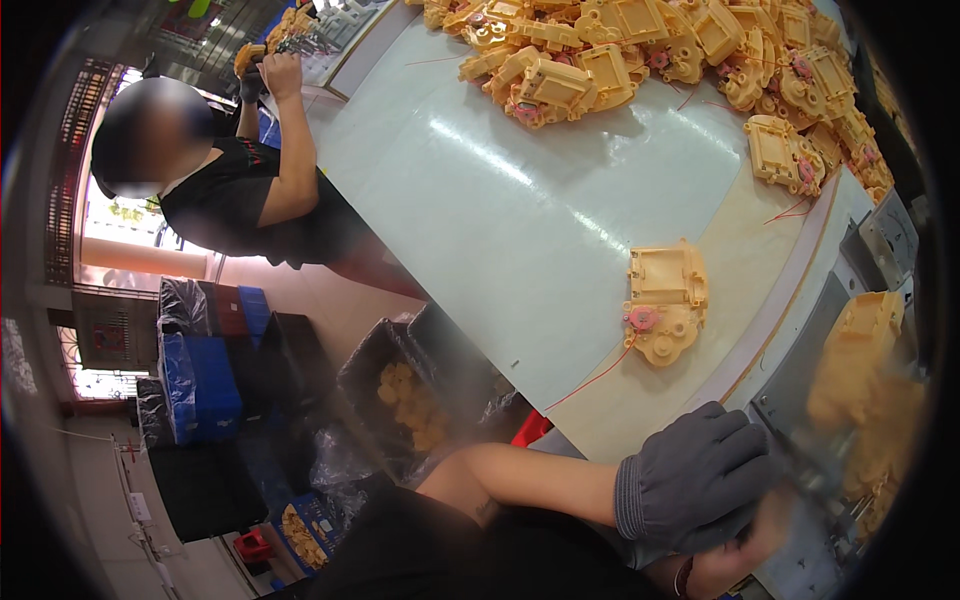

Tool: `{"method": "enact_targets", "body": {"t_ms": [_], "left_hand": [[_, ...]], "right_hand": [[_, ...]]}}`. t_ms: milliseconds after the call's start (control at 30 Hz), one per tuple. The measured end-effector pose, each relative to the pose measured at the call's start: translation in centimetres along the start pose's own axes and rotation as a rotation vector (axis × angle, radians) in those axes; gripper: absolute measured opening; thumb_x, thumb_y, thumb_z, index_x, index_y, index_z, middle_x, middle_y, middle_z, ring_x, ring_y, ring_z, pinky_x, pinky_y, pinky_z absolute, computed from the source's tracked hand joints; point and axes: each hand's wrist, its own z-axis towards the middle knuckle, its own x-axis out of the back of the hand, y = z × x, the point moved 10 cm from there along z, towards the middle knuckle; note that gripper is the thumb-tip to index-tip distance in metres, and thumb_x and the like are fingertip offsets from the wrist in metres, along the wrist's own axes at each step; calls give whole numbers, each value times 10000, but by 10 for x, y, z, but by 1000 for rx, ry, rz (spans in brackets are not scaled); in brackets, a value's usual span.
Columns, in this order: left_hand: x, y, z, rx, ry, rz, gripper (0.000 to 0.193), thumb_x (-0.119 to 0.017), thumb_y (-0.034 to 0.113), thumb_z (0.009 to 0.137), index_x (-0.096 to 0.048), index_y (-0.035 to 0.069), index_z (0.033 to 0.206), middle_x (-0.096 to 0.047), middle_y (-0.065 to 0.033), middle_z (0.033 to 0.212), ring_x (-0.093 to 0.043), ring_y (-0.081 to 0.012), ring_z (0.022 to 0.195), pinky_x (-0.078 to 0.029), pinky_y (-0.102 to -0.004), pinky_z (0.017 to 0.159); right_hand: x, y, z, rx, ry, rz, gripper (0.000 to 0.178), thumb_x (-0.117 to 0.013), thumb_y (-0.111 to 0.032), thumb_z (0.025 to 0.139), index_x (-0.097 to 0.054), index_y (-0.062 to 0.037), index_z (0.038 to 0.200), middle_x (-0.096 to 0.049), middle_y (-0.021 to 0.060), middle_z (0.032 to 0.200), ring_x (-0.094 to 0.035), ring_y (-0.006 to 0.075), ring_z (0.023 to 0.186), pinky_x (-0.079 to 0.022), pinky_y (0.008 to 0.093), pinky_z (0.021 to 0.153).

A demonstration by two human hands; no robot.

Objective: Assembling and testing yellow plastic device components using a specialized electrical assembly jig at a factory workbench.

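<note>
My left hand (700,478), in a dark grey glove, reaches over the table's near right corner with its fingers curled. Whatever it may hold is hidden under the fingers. Just below it is my bare right hand (742,552), with a dark band at the wrist, partly covered by the glove and smeared by motion. A yellow plastic housing (668,285) lies apart on the table, above the gloved hand. It has a rectangular bay, a pink round part (642,319) and a thin red wire (592,383).
A large heap of similar yellow housings (610,75) covers the table's far side. More blurred yellow parts (868,375) sit by metal equipment (800,400) at right. A bin of yellow parts (412,405) and blue crates (200,385) stand left. Another person (250,190) works beyond.
</note>
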Motion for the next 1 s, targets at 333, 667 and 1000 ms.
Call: {"method": "enact_targets", "body": {"t_ms": [333,667,1000], "left_hand": [[3,-1,2,22,1,-44,328,-626,268,710,-535,47,935,-500,-122,843,-492,-295,750,-382,-389,642],[5,-1,2,3,-25,-42,374,-624,264,712,-535,44,1002,-503,-122,867,-494,-293,759,-379,-391,652],[3,-2,1,27,-44,-33,378,-631,253,703,-541,50,1009,-508,-114,870,-499,-283,774,-385,-386,656]], "right_hand": [[-1,56,-47,-287,-114,39,511,-547,-348,929,-544,99,1174,-595,219,1092,-606,340,969,-468,397,865],[0,52,-44,-223,-81,38,574,-533,-386,930,-524,133,1175,-574,225,1110,-585,340,1031,-465,407,892],[4,11,-11,-192,-12,-209,368,-612,-324,881,-656,42,898,-609,247,806,-579,398,667,-465,445,615]]}}
